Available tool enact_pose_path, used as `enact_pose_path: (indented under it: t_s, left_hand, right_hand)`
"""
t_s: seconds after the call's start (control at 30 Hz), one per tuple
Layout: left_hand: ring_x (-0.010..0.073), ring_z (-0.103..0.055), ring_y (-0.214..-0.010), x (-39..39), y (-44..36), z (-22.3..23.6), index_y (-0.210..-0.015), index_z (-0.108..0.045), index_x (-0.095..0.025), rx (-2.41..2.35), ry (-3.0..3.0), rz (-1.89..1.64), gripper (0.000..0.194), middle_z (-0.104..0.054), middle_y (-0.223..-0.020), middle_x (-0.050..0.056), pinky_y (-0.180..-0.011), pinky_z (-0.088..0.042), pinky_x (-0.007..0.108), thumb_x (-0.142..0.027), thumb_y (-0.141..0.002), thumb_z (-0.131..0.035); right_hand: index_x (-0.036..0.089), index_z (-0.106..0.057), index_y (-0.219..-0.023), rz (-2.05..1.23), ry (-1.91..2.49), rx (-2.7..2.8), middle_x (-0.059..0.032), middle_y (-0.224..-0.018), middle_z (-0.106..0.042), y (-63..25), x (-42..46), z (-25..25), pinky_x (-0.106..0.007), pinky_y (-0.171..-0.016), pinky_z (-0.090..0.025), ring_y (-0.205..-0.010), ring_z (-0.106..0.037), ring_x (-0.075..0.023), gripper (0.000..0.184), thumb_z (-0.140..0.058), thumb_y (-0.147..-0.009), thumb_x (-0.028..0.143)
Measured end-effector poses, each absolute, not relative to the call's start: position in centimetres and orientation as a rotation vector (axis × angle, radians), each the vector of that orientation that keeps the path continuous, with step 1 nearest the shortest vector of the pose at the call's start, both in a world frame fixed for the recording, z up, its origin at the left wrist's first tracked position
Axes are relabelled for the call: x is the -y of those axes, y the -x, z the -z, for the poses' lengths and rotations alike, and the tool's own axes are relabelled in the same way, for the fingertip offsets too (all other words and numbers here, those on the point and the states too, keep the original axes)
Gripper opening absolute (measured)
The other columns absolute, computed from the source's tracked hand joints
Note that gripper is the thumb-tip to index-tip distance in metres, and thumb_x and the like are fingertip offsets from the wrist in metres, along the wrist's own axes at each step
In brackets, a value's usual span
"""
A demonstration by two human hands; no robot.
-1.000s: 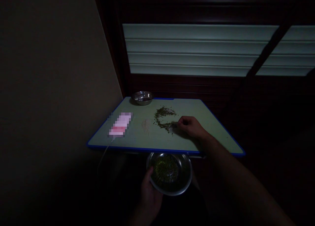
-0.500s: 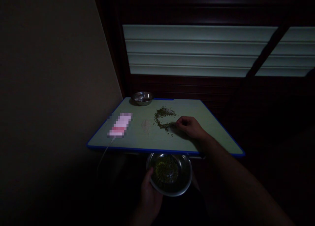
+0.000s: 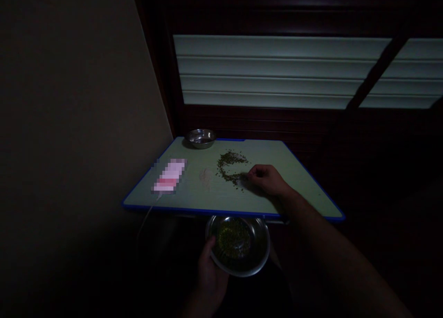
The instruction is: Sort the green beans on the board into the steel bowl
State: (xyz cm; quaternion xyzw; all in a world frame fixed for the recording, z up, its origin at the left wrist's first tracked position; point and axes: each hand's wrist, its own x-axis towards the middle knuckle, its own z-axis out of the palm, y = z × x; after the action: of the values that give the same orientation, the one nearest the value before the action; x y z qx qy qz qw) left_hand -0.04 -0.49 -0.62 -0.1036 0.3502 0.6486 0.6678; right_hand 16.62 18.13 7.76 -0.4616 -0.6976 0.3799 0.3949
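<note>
My left hand (image 3: 212, 272) grips the left rim of a metal bowl (image 3: 260, 258), thumb over the edge, just below the table's front edge. Small green grains, perhaps beans (image 3: 233, 237), lie inside that bowl. Over the table, my right hand (image 3: 265, 177) is closed with its fingertips pinched together, beside the right end of a curved scatter of similar small grains (image 3: 230, 160). What the fingertips hold, if anything, is too small and dark to make out.
The pale table (image 3: 194, 200) has a blue edge. A second metal bowl (image 3: 201, 139) stands at its back left. A phone-like, blurred-out object (image 3: 169, 176) with a white cable (image 3: 145, 219) lies at left. A wall (image 3: 86, 101) borders the left side; slatted doors (image 3: 270, 71) stand behind.
</note>
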Motion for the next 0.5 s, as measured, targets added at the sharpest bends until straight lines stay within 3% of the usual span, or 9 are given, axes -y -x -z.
enact_pose_path:
  t_s: [0.5]
  left_hand:
    - [0.0221,-0.072,-0.093,0.47,0.03,0.78,-0.107,-0.072,-0.019,-0.800,0.181,-1.470,0.027,-0.079,-0.094,0.007,-0.098,-0.050,0.042,-0.025,-0.086,-0.057]
  right_hand:
    - [0.015,-0.065,-0.067,-1.015,1.138,1.777,-0.0020,-0.061,-0.059,-16.42,-17.99,-8.02,-0.028,-0.055,-0.038,-0.056,-0.048,-0.0119,0.026,-0.070,-0.064,0.040]
